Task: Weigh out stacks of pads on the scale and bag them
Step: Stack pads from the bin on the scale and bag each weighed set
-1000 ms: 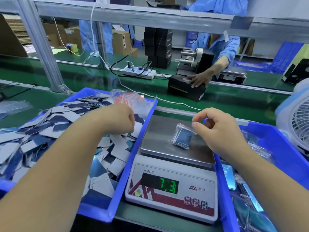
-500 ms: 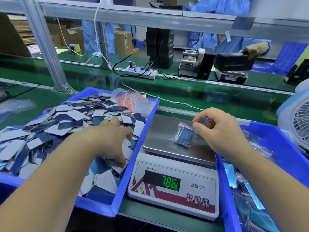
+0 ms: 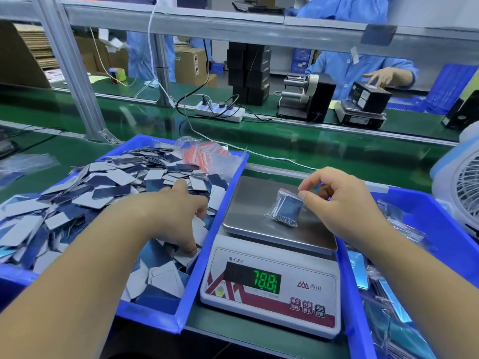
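Clear bag (image 3: 285, 209) of pads, tilted (mouth up-right), on scale (image 3: 261, 203).

We see a white scale (image 3: 269, 288) with a steel platter and a lit green readout. On the platter lies a small clear bag (image 3: 285, 209) of dark blue pads, tilted. Loose blue-and-white pads (image 3: 108, 182) fill the blue tray (image 3: 212, 229) to its left.

Head view, downward (close) over scale (image 3: 274, 244)
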Available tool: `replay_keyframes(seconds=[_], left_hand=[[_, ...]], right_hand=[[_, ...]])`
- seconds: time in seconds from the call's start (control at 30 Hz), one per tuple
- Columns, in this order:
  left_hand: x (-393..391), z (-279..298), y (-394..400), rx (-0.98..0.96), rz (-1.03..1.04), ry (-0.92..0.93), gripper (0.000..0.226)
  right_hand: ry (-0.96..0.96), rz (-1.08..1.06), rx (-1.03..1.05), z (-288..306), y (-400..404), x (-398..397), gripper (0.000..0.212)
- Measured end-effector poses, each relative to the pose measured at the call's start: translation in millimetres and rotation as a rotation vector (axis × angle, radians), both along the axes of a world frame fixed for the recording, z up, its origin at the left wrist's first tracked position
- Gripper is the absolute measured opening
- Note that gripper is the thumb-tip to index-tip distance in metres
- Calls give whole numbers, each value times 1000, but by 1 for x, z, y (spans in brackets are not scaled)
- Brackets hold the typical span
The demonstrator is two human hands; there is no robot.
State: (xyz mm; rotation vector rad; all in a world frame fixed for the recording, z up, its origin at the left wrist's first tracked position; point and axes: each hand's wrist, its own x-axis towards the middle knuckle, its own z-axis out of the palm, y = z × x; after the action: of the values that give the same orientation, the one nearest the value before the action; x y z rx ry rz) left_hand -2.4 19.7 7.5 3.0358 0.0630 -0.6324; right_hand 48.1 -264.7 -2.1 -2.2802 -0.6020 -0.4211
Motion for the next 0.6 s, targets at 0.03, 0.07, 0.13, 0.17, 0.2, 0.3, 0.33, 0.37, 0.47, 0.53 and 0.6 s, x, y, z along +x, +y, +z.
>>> replay_keyframes(seconds=[0.03,0.07,0.13,0.17,0.2,0.3,0.33,0.37,0.47,0.53,0.6], left_hand=[[0,0,1,-11,-2,-10,51],[0,0,1,-17,-6,-21,51],[0,-1,2,-14,-11,-28,50],[0,-1,2,-13,-10,-26,50],[0,-2,3,-13,-8,-26,50],[0,-5,4,-15,-12,-26,48],[0,-5,5,-20,-17,-26,48],[0,-6,6,-29,-21,-28,48],[-2,-8,9,-68,-31,-54,48],[-4,-8,11,-103,-39,-73,46],[-5,-8,14,-149,-41,-88,41]], right_hand=[[0,-1,-3,0,0,0,22],[1,-1,-7,0,0,0,22],[9,5,-8,0,0,0,23],[16,11,-5,-1,1,0,24],[23,16,-2,-1,1,0,25],[34,22,7,-1,1,-1,24],[38,22,9,-1,1,-1,23],[42,22,6,-1,1,-1,23],[51,21,-1,-1,1,-1,21],[48,21,4,-1,1,-1,21],[45,24,1,-1,1,-2,21]])
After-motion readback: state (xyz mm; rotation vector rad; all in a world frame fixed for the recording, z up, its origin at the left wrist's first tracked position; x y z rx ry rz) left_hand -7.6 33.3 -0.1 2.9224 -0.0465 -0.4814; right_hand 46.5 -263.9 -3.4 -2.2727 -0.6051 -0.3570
